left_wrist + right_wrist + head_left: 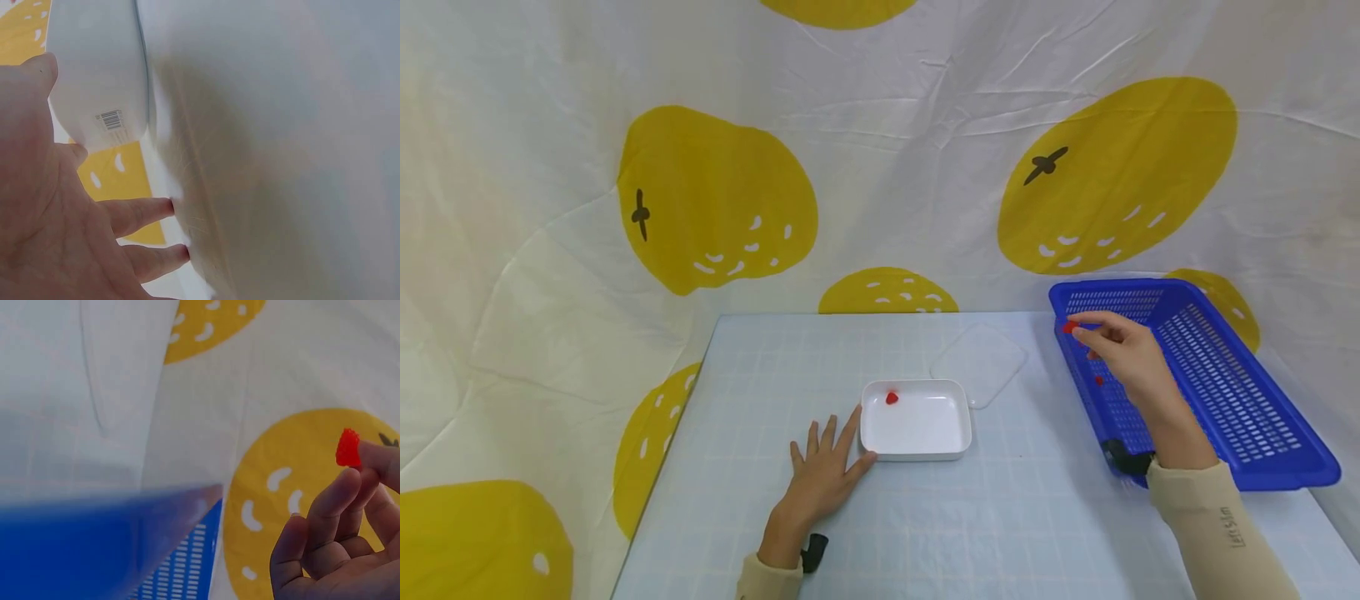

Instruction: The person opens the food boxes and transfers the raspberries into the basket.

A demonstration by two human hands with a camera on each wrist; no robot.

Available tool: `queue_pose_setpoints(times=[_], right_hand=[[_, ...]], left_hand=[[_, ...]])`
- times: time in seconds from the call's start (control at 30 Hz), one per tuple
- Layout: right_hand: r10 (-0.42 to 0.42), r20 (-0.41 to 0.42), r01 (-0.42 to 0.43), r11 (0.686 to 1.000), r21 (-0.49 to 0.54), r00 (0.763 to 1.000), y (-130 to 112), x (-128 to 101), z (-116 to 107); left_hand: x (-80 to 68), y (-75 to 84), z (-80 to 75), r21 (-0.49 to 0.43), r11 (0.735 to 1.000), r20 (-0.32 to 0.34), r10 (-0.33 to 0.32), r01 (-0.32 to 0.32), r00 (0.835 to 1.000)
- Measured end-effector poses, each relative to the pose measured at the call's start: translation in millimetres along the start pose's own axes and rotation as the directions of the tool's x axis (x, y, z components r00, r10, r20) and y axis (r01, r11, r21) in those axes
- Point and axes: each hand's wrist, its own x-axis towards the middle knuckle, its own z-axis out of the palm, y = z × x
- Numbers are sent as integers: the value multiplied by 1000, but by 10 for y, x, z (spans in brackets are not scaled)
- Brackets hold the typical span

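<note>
Red piece (1070, 327) is pinched at our right hand (1126, 354) fingertips above the blue basket (1225, 392); its orientation is unclear; our left hand (822, 475) lies flat, fingers spread, touching the white dish (916, 450)

The left hand (823, 475) is lying flat, palm down, fingers spread and straight. The right hand (1123, 354) is hovering raised, forearm extended forward, fingertips (369, 456) pinching together.
</note>
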Motion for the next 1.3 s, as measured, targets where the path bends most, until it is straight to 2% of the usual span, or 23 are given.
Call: queue_pose_setpoints(times=[0.33, 0.77, 0.97, 1.07, 1.3], right_hand=[[117, -35, -118, 993, -23, 993, 212, 139, -322], [245, 12, -245, 970, -11, 969, 641, 297, -450], [246, 14, -246, 969, -8, 969, 691, 303, -463], [236, -14, -236, 972, 13, 972, 677, 298, -478], [167, -61, -166, 986, 22, 984, 417, 232, -480]], left_hand=[[-2, -11, 8, 8, 1000, -4, 6, -6, 1000], [-12, -11, 3, 10, 1000, -5, 6, -6, 1000], [-8, -12, 4, 9, 1000, -5, 8, -8, 1000], [-6, -8, -1, 9, 1000, -7, 8, -8, 1000], [-7, -1, -3, 13, 1000, -8, 2, -2, 1000]])
